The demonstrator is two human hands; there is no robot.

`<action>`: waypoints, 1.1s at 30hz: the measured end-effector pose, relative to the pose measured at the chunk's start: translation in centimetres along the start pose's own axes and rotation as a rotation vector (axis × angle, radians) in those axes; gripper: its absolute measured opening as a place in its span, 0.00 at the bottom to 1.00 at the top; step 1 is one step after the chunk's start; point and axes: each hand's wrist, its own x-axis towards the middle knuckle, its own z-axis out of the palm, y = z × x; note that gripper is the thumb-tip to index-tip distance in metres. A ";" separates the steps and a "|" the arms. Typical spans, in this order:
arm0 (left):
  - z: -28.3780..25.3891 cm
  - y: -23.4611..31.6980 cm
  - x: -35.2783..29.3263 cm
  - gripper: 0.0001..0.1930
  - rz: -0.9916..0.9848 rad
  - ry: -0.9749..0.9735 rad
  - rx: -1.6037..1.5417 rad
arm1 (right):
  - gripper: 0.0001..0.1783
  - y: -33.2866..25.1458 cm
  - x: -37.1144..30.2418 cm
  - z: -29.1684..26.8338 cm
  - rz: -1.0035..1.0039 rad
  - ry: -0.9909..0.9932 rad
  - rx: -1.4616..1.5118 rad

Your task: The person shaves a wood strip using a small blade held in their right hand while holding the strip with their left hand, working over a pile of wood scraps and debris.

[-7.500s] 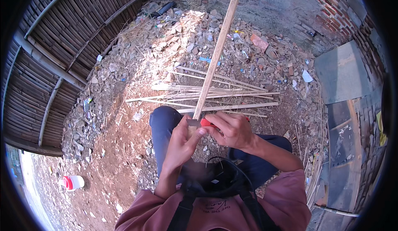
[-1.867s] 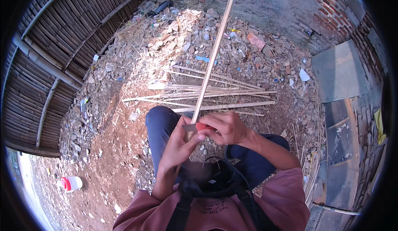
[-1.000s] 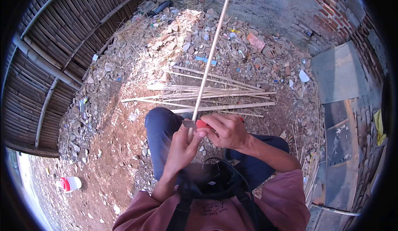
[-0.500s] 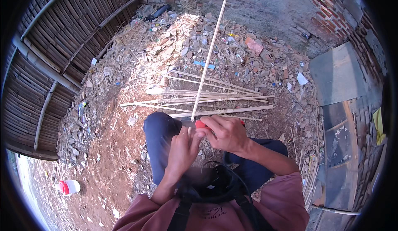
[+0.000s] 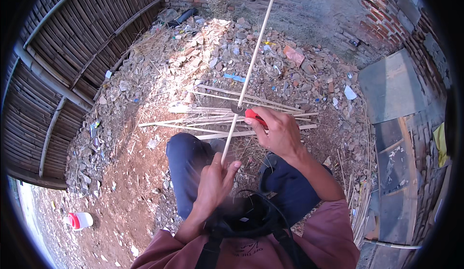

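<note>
A long pale bamboo strip (image 5: 254, 59) slants up and away in front of me. My left hand (image 5: 211, 182) is closed around its near end, the thumb pointing up beside it. My right hand (image 5: 280, 133) grips the red handle of a knife (image 5: 256, 118). The knife's short dark blade lies across the strip, about a third of the way along from my left hand. A thin curl shows at the blade. Beyond my knees, several more bamboo strips (image 5: 285, 131) lie loosely crossed on the ground.
My bent knees (image 5: 185, 165) flank the work. Rubble (image 5: 159, 76) is heaped toward a brick wall (image 5: 309, 13). A slatted bamboo wall (image 5: 48, 42) rises at left, and boards (image 5: 394, 88) lean at right. A white container with a red lid (image 5: 83, 220) lies at lower left.
My right hand and the knife have moved away from my left hand along the strip. The strip's near end and my left hand are drawn slightly toward me; its far tip now shows.
</note>
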 end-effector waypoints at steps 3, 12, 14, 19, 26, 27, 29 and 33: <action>0.1 -0.5 -0.4 0.23 0.007 -0.020 -0.038 | 0.11 0.4 -0.2 0.5 -0.023 0.008 0.080; -0.2 -1.1 -0.9 0.22 -0.001 -0.049 0.026 | 0.12 1.6 0.4 0.0 -0.008 -0.016 0.087; -0.2 -1.1 -1.0 0.21 -0.018 -0.052 0.054 | 0.12 1.8 0.4 0.0 -0.014 -0.021 0.085; -0.1 -1.9 -1.4 0.20 -0.021 -0.056 0.067 | 0.13 2.2 0.8 -0.2 0.015 -0.042 0.072; -0.3 -2.8 -2.8 0.19 -0.052 -0.106 0.109 | 0.15 5.3 2.0 -0.7 0.027 0.068 0.035; -0.4 -2.9 -3.1 0.19 -0.050 -0.108 0.110 | 0.15 5.7 2.3 -1.1 0.028 0.070 0.033; -0.5 -3.2 -3.7 0.18 -0.070 -0.132 0.112 | 0.17 6.8 3.0 -1.8 0.155 0.017 -0.005; -0.7 -4.0 -4.9 0.18 -0.073 -0.157 0.162 | 0.18 10.2 4.0 -2.5 0.206 0.055 -0.021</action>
